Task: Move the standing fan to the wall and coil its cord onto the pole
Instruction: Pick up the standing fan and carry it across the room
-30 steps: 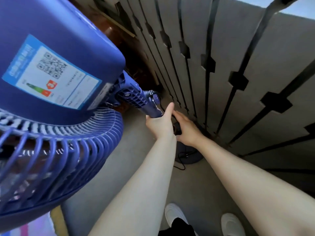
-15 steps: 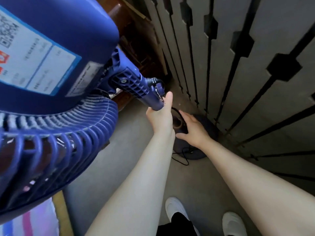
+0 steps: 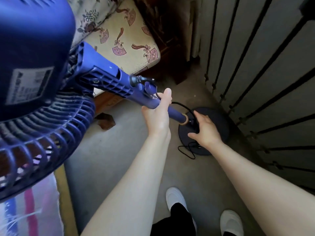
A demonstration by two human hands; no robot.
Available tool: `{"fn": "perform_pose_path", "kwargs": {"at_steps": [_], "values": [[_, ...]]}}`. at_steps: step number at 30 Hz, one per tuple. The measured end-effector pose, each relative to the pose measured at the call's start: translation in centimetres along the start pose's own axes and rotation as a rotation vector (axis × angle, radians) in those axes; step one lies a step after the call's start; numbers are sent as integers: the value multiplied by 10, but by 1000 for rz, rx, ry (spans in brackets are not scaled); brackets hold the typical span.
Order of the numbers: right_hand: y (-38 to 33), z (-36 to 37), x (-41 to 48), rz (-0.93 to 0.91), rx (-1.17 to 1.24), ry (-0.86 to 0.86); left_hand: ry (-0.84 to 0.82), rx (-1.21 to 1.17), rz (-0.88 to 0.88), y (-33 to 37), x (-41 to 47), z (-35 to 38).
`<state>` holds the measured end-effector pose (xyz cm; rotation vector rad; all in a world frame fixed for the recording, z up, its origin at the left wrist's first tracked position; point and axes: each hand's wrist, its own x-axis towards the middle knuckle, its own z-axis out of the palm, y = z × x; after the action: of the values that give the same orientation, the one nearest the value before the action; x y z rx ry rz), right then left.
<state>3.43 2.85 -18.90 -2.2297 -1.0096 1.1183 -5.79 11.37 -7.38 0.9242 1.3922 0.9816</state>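
1. since a second before, the right hand [image 3: 206,132] had come off the left hand [image 3: 158,116], which it had been touching, and sunk lower toward the foot of the fan; a loop of cord now stood open between the two.
2. the standing fan's blue head [image 3: 34,79] filled the left side from where i stood, close in front of the person, seen from behind its grille.
3. the wall [image 3: 265,68], grey with black bars, stood just behind the fan. the round dark base [image 3: 221,114] sat on the floor near its foot, so the move to the wall looked done to me.
4. the pole [image 3: 176,114] ran on a slant from the head down and away to the base, its long axis pointing toward the wall's foot.
5. the left hand was wrapped round the pole high up, thumb laid along it, steadying the fan.
6. the right hand hovered lower, beside the pole's bottom end and over the base, fingers loosely bent. the cord went in behind those fingers, and i could not tell whether they pinched it.
7. the cord [image 3: 185,107] arched from the pole just under the left thumb out to the right fingers. a loose tail [image 3: 186,152] of it lay on the floor at the base's near edge, below the right wrist. i judged the right hand the nearer one to feed the winding, carrying the cord round the bare stretch of pole between the two hands.
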Motion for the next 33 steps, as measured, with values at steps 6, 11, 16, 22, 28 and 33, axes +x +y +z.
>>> {"fn": "perform_pose_path", "kwargs": {"at_steps": [6,11,16,22,28,33], "values": [[-24,38,15,-4,-34,21,-42,-123,51,2,28,-45],[-45,63,26,-37,-115,-36,-28,-196,31,2,44,-80],[-58,86,35,-70,-244,-18,3,-215,-17,2,61,-119],[-52,111,50,-32,-370,-138,-18,-283,-3,-3,77,-155],[-56,133,67,-66,-349,-183,-5,-323,22,-13,85,-178],[-61,140,77,-145,-302,-288,69,-359,22,-15,88,-187]]}}
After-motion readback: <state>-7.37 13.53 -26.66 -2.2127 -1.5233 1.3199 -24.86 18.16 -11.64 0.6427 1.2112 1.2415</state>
